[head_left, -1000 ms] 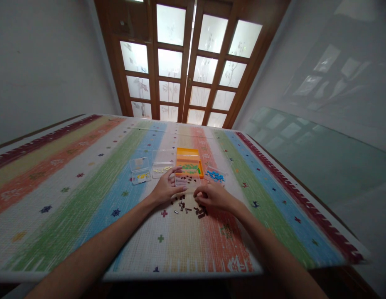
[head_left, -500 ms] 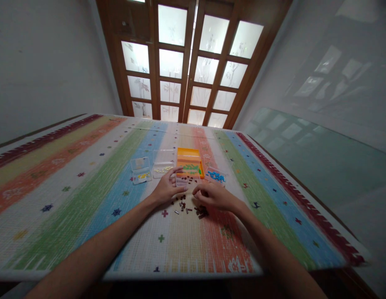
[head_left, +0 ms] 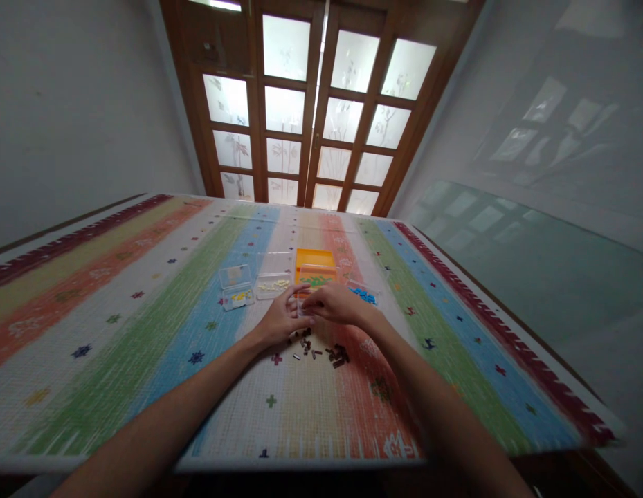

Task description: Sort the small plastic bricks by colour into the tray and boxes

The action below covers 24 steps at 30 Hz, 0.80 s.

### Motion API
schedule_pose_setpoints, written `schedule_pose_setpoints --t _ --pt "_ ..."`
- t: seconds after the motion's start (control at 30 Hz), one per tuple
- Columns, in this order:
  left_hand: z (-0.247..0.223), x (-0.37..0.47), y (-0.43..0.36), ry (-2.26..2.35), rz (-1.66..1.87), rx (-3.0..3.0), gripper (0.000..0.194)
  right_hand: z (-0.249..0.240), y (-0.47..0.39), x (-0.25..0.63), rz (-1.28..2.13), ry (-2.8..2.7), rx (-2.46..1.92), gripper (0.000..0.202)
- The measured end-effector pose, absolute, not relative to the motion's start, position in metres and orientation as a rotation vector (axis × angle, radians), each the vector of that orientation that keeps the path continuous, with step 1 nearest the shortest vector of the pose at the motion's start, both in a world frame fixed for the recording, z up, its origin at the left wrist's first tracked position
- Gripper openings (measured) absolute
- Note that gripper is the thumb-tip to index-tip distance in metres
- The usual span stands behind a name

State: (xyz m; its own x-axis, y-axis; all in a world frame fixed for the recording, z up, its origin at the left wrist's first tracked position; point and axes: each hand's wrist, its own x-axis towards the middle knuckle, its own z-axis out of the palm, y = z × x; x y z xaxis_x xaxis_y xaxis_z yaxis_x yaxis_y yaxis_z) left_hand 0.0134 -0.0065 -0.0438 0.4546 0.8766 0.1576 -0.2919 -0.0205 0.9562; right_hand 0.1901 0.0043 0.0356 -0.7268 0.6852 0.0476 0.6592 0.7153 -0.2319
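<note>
My left hand (head_left: 280, 319) curls around the left side of a small clear plastic box (head_left: 302, 311), thumb at the near edge and fingers at the far edge. Over that box is my right hand (head_left: 334, 302), fingers bent and pinched together; whatever they hold is hidden. The right hand covers most of the box and its contents. Small dark brown pieces (head_left: 338, 356) lie loose on the cloth just in front of the hands, some in a little heap and others scattered.
Behind the hands stands an orange box (head_left: 315, 257) with green pieces (head_left: 315, 281). Left of it are clear boxes with cream pieces (head_left: 273, 285) and yellow pieces (head_left: 241, 296). Blue pieces (head_left: 363, 295) sit in a clear box at right. A striped cloth (head_left: 238, 408) covers the table.
My right hand has moved left and away from me, from the near side of the clear box to over it. My left hand stays at the box.
</note>
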Motion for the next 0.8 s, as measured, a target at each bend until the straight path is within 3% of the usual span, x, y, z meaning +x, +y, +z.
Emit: schedule_pose_setpoints --t 0.43,0.6,0.8 --pt "-0.042 0.015 -0.009 0.624 1.05 1.241 0.076 0.039 -0.002 0.198 0.353 -2.511 -1.153 0.025" --pt "-0.04 0.014 -0.007 0.616 1.062 1.244 0.078 0.043 -0.019 0.207 0.477 -2.678 -1.091 0.02" --pt "-0.035 0.013 -0.008 0.728 1.145 1.262 0.076 0.03 -0.029 0.204 0.332 -2.821 -1.168 0.029"
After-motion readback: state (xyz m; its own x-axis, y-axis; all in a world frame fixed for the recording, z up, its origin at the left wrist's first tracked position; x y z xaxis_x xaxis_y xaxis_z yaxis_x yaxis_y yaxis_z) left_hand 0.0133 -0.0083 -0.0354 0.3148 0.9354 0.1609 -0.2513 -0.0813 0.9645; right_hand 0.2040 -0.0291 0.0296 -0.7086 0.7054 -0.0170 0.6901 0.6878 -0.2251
